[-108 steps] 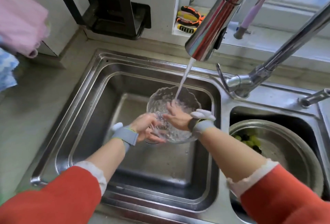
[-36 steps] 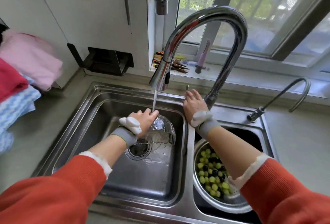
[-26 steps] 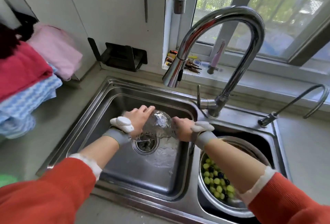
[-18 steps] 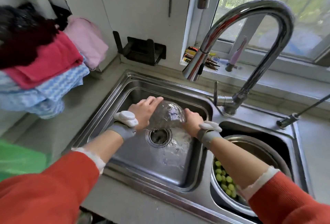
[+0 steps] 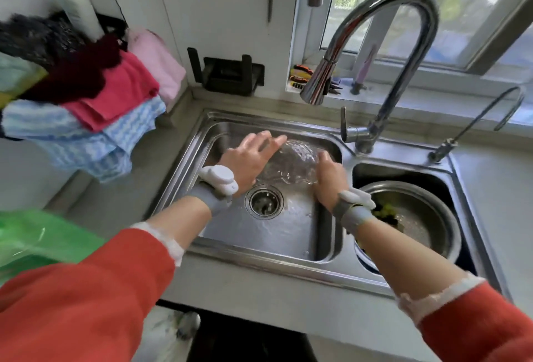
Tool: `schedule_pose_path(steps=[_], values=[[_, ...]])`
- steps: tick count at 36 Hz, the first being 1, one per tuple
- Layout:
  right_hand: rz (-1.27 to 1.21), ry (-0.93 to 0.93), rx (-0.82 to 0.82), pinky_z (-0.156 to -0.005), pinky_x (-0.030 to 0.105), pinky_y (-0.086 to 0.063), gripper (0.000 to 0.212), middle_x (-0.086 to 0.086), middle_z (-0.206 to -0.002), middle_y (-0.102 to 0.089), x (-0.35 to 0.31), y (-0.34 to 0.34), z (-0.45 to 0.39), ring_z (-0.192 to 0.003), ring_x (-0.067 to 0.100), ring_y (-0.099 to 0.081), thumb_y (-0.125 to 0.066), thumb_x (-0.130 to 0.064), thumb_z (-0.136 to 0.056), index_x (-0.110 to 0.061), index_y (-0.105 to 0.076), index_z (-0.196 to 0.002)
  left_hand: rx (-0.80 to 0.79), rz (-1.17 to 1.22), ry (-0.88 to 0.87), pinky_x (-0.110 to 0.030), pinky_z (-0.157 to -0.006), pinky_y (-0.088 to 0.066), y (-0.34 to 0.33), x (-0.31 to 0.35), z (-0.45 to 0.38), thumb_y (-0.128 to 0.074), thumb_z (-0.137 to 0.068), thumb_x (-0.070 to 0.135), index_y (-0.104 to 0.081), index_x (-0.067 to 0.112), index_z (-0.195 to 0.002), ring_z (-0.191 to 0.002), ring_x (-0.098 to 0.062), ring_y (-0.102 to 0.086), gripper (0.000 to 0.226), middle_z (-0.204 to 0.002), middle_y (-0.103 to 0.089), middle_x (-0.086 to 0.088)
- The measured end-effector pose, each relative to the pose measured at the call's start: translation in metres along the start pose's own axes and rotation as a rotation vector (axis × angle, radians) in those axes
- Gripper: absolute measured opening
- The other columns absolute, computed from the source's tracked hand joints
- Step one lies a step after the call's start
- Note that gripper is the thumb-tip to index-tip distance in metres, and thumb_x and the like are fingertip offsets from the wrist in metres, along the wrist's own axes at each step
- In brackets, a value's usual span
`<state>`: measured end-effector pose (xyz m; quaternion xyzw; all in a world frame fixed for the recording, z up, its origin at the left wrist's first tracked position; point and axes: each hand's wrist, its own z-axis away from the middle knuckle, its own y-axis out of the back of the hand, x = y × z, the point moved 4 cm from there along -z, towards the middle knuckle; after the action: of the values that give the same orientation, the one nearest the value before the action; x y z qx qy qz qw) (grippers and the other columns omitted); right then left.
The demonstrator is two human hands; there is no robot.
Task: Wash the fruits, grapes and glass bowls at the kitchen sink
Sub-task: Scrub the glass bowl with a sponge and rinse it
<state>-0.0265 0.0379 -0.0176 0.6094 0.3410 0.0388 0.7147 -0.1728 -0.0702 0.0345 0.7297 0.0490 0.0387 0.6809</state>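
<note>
glass bowl tipped over the drain

i hold the glass bowl (image 5: 291,164) between my two hands above the left basin of the sink (image 5: 184,165), close over the drain (image 5: 264,201). my left hand (image 5: 249,159) lies on its left side with the fingers almost straight, so this grip is wide and presses flat on the glass. my right hand (image 5: 328,178) holds the right side; its fingers seem to curl on the rim, but the blur makes this not sure. i judge that i keep the bowl turned on its side so the water can run out into the drain. no water is seen at the tap (image 5: 317,87).

the grapes (image 5: 385,211) wait in the metal bowl (image 5: 432,197) in the right basin, partly hidden by my right arm.

i can read no brand, label or writing anywhere; the things on the window sill are too small and blurred.
</note>
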Motion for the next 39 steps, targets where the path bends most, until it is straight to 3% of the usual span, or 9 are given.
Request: schedule_pose_path(steps=[8, 11, 15, 18, 23, 28, 35, 37, 39], values=[[0.065, -0.054, 0.018, -0.069, 0.035, -0.035, 0.022, 0.025, -0.1, -0.063, 0.007, 0.016, 0.019, -0.095, 0.045, -0.059, -0.046, 0.0, -0.089, -0.001, -0.045, -0.111, 0.008, 0.065, -0.011, -0.043, -0.079, -0.056, 0.003, 0.016, 0.003, -0.058, -0.072, -0.01, -0.015, 0.031, -0.15, -0.132, -0.024, -0.038, 0.098, -0.148, -0.03, -0.002], [0.109, -0.058, 0.044, -0.068, 0.033, -0.033, 0.027, 0.023, -0.099, -0.064, 0.012, 0.025, 0.02, -0.095, 0.042, -0.059, -0.042, 0.005, -0.09, -0.001, -0.044, -0.116, 0.139, 0.103, -0.056, -0.045, -0.063, -0.059, 0.004, 0.021, 0.0, -0.064, -0.065, -0.014, -0.019, 0.032, -0.144, -0.125, -0.029, -0.048, 0.102, -0.139, -0.043, -0.007], [0.053, -0.087, 0.065, -0.075, 0.04, -0.04, 0.023, 0.024, -0.097, -0.063, 0.018, 0.031, 0.029, -0.095, 0.044, -0.059, -0.042, 0.004, -0.088, -0.001, -0.047, -0.11, 0.05, 0.136, -0.043, -0.044, -0.078, -0.056, 0.01, 0.031, 0.001, -0.063, -0.07, -0.009, -0.021, 0.03, -0.148, -0.127, -0.024, -0.042, 0.097, -0.142, -0.035, -0.001], [0.057, -0.087, 0.073, -0.081, 0.047, -0.046, 0.019, 0.025, -0.099, -0.063, 0.025, 0.034, 0.023, -0.094, 0.044, -0.058, -0.043, 0.0, -0.09, -0.002, -0.047, -0.109, 0.097, 0.115, -0.056, -0.042, -0.075, -0.057, 0.012, 0.034, -0.006, -0.059, -0.069, -0.01, -0.022, 0.03, -0.148, -0.129, -0.023, -0.04, 0.095, -0.143, -0.033, 0.0], [-0.027, -0.178, 0.046, -0.08, 0.043, -0.047, 0.018, 0.023, -0.101, -0.064, 0.05, 0.041, 0.026, -0.095, 0.04, -0.059, -0.046, -0.007, -0.092, -0.002, -0.055, -0.106, -0.025, 0.256, 0.005, -0.04, -0.076, -0.048, 0.017, 0.052, -0.013, -0.056, -0.076, -0.008, -0.026, 0.033, -0.143, -0.112, -0.029, -0.055, 0.084, -0.14, -0.04, 0.004], [-0.278, -0.25, 0.047, -0.086, 0.046, -0.054, 0.028, 0.011, -0.098, -0.07, 0.101, 0.059, 0.047, -0.091, 0.027, -0.067, -0.064, -0.026, -0.089, -0.006, -0.064, -0.109, -0.114, 0.506, 0.198, -0.039, -0.086, -0.048, 0.01, 0.07, -0.025, -0.047, -0.076, -0.012, -0.031, 0.028, -0.14, -0.109, -0.031, -0.059, 0.077, -0.13, -0.054, -0.005], [-0.16, -0.682, -0.013, -0.078, 0.03, -0.045, 0.017, 0.016, -0.095, -0.067, 0.221, 0.077, 0.096, -0.097, 0.032, -0.063, -0.056, -0.023, -0.09, -0.008, -0.063, -0.094, -0.134, 0.958, 0.611, -0.031, -0.08, -0.045, -0.017, 0.106, -0.037, -0.045, -0.084, 0.001, -0.043, 0.012, -0.118, -0.102, -0.034, -0.057, 0.036, -0.101, -0.054, -0.01], [-0.152, -0.764, -0.052, -0.075, 0.032, -0.047, 0.02, 0.016, -0.087, -0.061, 0.249, 0.069, 0.106, -0.088, 0.031, -0.062, -0.056, -0.022, -0.088, -0.005, -0.063, -0.095, -0.167, 1.113, 0.705, -0.04, -0.085, -0.051, -0.028, 0.111, -0.039, -0.044, -0.078, 0.007, -0.04, 0.015, -0.113, -0.1, -0.038, -0.059, 0.037, -0.107, -0.054, -0.011], [-0.192, -0.84, -0.094, -0.068, 0.035, -0.047, 0.016, 0.017, -0.08, -0.058, 0.274, 0.065, 0.116, -0.079, 0.031, -0.059, -0.055, -0.016, -0.087, -0.001, -0.059, -0.091, -0.212, 1.253, 0.785, -0.053, -0.075, -0.056, -0.041, 0.123, -0.044, -0.041, -0.071, 0.012, -0.036, 0.012, -0.121, -0.096, -0.048, -0.061, 0.05, -0.115, -0.055, -0.019]])
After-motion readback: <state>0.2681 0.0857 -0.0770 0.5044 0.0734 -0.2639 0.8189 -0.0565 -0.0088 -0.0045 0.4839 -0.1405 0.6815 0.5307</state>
